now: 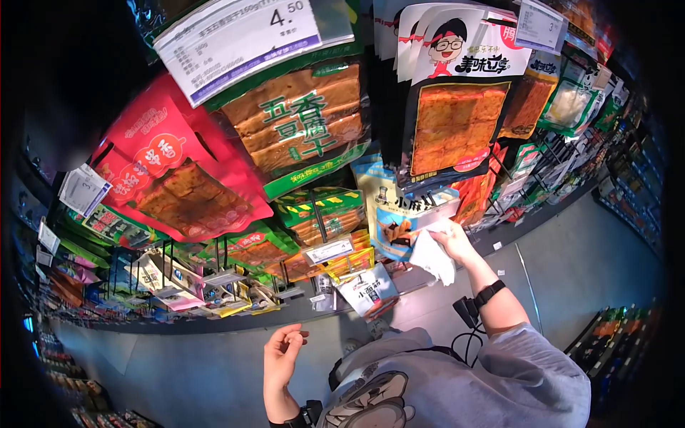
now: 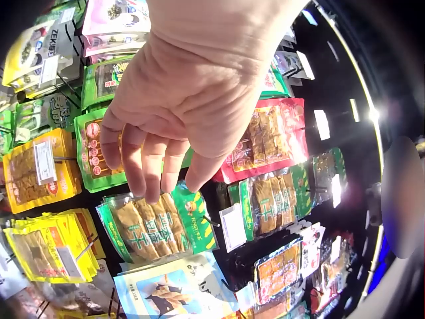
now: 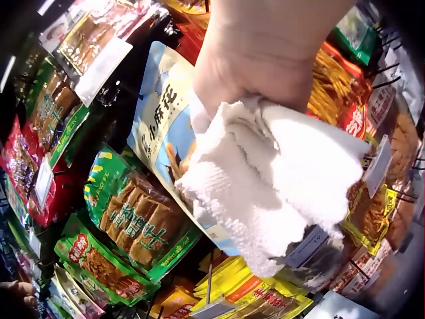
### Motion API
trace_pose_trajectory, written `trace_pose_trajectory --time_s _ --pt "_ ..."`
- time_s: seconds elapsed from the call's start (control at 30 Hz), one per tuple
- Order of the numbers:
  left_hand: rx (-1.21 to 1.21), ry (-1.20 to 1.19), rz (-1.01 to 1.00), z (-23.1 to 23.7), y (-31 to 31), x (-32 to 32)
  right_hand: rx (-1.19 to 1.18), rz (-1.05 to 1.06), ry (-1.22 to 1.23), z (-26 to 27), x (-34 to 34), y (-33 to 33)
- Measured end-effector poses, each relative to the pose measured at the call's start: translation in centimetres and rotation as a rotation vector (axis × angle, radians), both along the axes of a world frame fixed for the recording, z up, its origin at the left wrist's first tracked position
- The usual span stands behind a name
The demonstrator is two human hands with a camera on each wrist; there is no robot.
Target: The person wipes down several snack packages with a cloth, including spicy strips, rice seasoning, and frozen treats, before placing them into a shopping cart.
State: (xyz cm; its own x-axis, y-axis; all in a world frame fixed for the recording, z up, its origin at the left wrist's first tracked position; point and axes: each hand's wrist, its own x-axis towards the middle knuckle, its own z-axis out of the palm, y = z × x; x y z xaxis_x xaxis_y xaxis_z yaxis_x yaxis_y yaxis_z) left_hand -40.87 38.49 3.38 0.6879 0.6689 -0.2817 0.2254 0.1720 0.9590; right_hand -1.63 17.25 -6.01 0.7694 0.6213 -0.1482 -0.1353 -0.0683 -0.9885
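My right hand point(image 1: 454, 244) point(image 3: 255, 70) grips a crumpled white cloth point(image 1: 432, 258) point(image 3: 265, 176) against the front of a blue and cream snack bag point(image 1: 389, 207) point(image 3: 163, 126). The cloth covers part of the bag, and the right fingertips are hidden in the right wrist view. Held low and apart from the rack, my left hand point(image 1: 282, 360) point(image 2: 182, 103) has nothing in it, its fingers loosely bent. In the left wrist view it appears in front of green-edged packs of brown tofu point(image 2: 149, 229).
Snack packs hang on hooks across the rack, among them a red pack point(image 1: 182, 171) and a black-edged pack point(image 1: 460, 118). Price tags point(image 1: 239, 43) stick out in front. Grey floor point(image 1: 193, 364) lies below the rack, with more shelves point(image 1: 628, 335) at the right.
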Motion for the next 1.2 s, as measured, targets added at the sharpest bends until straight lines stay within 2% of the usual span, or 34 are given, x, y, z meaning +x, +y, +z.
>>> trace_pose_trajectory --time_s 0.2,0.37,0.5,0.53,0.6,0.7,0.73,0.77,0.8,0.83,0.87,0.9,0.93,1.0,1.03,1.1,1.13,1.2 --pt "-0.033 0.018 -0.064 -0.3 0.3 1.3 0.086 0.066 0.128 3.2 -2.9 -3.9" --pt "-0.054 0.019 -0.192 -0.8 0.9 3.2 -0.022 0.054 0.128 4.4 -6.7 -7.5" --pt "-0.033 0.048 -0.403 -1.9 1.4 4.4 -0.079 0.108 0.06 6.3 -10.8 -9.1" --pt "-0.037 0.043 -0.472 -2.0 1.4 4.7 -0.078 0.085 0.061 6.7 -12.1 -9.4" --pt "-0.055 0.025 -0.545 -2.3 1.1 5.0 -0.218 0.061 0.02 7.0 -14.7 -9.8" --pt "-0.042 0.061 -0.782 -2.4 0.0 5.4 -0.206 -0.053 0.045 7.6 -18.4 -9.9" --pt "-0.044 0.06 -0.798 -1.9 -0.4 5.6 -0.19 -0.113 0.087 8.4 -19.8 -9.6" --pt "0.051 0.078 -0.921 -0.9 -1.0 5.8 -0.192 -0.128 0.087 9.3 -21.3 -8.9" --pt "0.148 0.094 -1.041 -0.5 -1.7 5.7 -0.145 -0.229 0.175 10.3 -22.9 -7.8" --pt "0.332 -0.013 -1.096 -1.2 -2.4 5.6 -0.096 -0.33 0.26 10.8 -24.2 -6.8" --pt "0.516 -0.124 -1.141 -1.9 -3.1 5.5 -0.098 -0.342 0.255 10.8 -25.3 -6.0" --pt "0.569 -0.15 -1.173 -1.6 -3.8 5.1 -0.064 -0.434 0.336 10.8 -26.4 -5.3" --pt "0.66 -0.138 -1.164 -1.2 -4.7 4.6 -0.03 -0.525 0.416 10.8 -27.3 -4.8" --pt "0.992 -0.088 -1.142 -1.9 -5.2 3.5 -0.003 -0.566 0.469 11.4 -29.1 -4.0" --pt "0.99 -0.094 -1.145 -2.2 -5.3 3.0 0.054 -0.625 0.53 11.9 -30.0 -3.5" --pt "1.16 -0.264 -0.939 -2.8 -5.1 1.6 0.118 -0.694 0.586 12.5 -32.3 -2.6" --pt "1.161 -0.27 -0.946 -3.8 -5.0 1.0 0.164 -0.714 0.571 12.6 -33.3 -2.2" --pt "1.141 -0.454 -0.836 -5.1 -4.7 -0.3 0.217 -0.742 0.557 12.6 -34.8 -1.8"
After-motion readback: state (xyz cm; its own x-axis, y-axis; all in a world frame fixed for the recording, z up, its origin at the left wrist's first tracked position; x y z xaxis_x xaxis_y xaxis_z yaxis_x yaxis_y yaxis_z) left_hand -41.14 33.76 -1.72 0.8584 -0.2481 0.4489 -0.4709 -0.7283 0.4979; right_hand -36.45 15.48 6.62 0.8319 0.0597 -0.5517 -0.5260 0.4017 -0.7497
